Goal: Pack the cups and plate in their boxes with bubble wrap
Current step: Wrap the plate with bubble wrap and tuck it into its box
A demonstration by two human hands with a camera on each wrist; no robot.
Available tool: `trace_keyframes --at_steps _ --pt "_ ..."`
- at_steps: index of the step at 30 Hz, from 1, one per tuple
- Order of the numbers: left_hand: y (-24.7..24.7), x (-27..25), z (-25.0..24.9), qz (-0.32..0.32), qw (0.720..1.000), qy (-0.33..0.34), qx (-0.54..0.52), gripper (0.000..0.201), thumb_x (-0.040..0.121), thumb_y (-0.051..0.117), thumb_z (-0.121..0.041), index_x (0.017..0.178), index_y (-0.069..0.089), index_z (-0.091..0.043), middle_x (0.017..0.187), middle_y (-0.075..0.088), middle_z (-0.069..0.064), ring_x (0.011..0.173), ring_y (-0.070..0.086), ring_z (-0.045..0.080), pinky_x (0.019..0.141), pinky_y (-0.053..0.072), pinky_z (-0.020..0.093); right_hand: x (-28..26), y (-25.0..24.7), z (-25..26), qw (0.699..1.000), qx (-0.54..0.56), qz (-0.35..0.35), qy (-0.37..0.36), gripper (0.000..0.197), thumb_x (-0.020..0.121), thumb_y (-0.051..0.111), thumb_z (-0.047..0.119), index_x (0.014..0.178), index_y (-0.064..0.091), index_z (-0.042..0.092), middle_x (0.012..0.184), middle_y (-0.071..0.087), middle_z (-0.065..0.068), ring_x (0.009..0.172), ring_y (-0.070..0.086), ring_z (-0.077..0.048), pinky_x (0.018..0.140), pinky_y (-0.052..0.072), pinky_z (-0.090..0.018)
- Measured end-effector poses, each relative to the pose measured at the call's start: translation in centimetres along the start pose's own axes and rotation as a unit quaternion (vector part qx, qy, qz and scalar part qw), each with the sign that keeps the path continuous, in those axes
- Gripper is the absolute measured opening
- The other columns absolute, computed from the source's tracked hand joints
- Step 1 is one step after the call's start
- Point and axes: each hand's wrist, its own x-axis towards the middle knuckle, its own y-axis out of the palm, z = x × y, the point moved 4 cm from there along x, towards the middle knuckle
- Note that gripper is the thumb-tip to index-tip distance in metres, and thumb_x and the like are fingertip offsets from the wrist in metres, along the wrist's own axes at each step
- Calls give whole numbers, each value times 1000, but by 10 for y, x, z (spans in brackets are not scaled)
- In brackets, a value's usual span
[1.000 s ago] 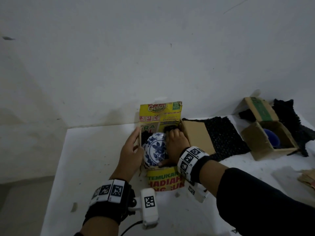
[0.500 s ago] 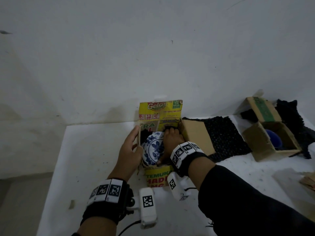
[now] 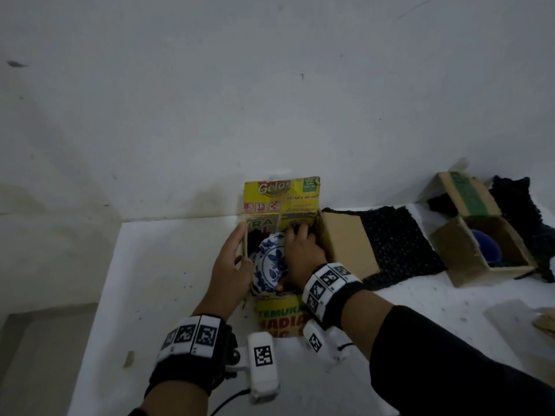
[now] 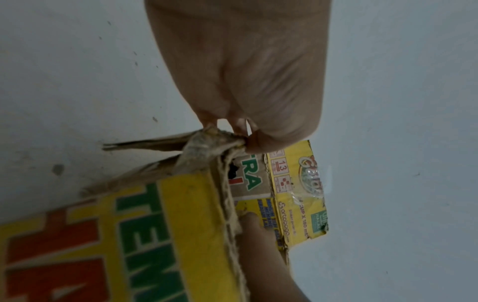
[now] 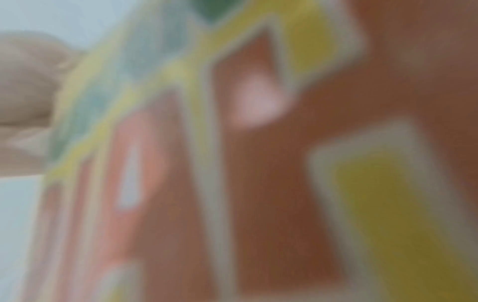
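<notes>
White tabletop (image 3: 156,295) | yellow carton (image 3: 280,321): patterned plate (image 3: 270,265) tilted inside | left hand (image 3: 231,268) pinches left flap | right hand (image 3: 300,259) grips plate | risk: torn flap gives, plate jams or chips.

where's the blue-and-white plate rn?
Head view, centre: the plate stands on edge inside the yellow box, between the left hand and the right hand.

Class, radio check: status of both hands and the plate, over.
Left hand holding the yellow box flap open. Right hand on the plate, plate tilted, partly inside. Nothing visibly blocking.
</notes>
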Motion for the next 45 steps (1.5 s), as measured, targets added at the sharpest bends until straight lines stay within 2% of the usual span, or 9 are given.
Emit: trace_keyframes --at_steps 7,11,16,19,24,30,38,43,45 --pt "3 0 -6 0 999 4 43 62 92 40 4 146 26 -23 153 27 -5 140 27 13 113 32 44 1 11 -6 996 -13 86 -9 122 73 68 60 147 -8 2 156 -7 -21 144 -5 -38 117 16 -50" --pt "5 -1 -14 -3 994 -15 110 63 91 43 3 147 25 -19 154 24 -2 141 21 13 114 22 28 1 4 -8 991 21 121 -49 102 78 65 57 149 9 10 155 2 -22 142 3 -41 113 23 -55" --pt "10 -3 -39 -36 982 -16 187 55 89 48 4 141 36 -9 149 35 8 137 32 23 107 28 27 -24 -43 -26 982 103 -34 -153 56 87 60 40 131 43 12 136 36 -16 119 43 -35 90 47 -45" --pt "29 -6 -63 -79 973 6 217 50 90 51 -3 138 40 -11 146 39 8 134 36 25 103 32 29 -49 -71 -57 956 158 -152 -196 28 90 56 32 111 56 15 115 49 -9 101 50 -27 74 44 -34" --pt "100 -7 -104 -56 968 95 227 50 89 56 -10 136 44 -15 145 40 4 135 33 20 110 30 32 -65 -88 -144 928 258 -220 -156 13 86 56 19 94 65 16 93 59 -6 89 56 -24 74 45 -33" --pt "233 -4 -122 61 948 186 250 47 86 53 -6 132 46 -12 137 47 7 128 41 20 99 23 10 -38 -50 -252 923 328 -191 -65 18 88 49 5 94 65 10 94 64 -11 84 58 -28 65 32 -26" --pt "330 50 -56 101 944 65 308 52 94 40 -5 143 29 -14 154 22 5 143 18 19 115 19 28 22 16 -307 948 296 -77 -82 58 88 46 3 144 32 15 150 32 -7 133 36 -27 106 35 -36" --pt "330 84 -31 67 916 15 396 53 94 40 -9 145 27 -16 156 19 7 141 21 25 111 30 42 40 37 -298 980 179 -38 -74 63 95 45 28 150 15 22 153 25 -3 130 31 -36 95 43 -45" --pt "330 88 -24 77 899 -10 430 55 93 41 -11 146 25 -18 154 23 7 138 25 28 108 33 41 41 38 -293 989 134 -31 -53 53 95 42 30 145 27 18 146 31 -8 127 32 -35 89 44 -44"
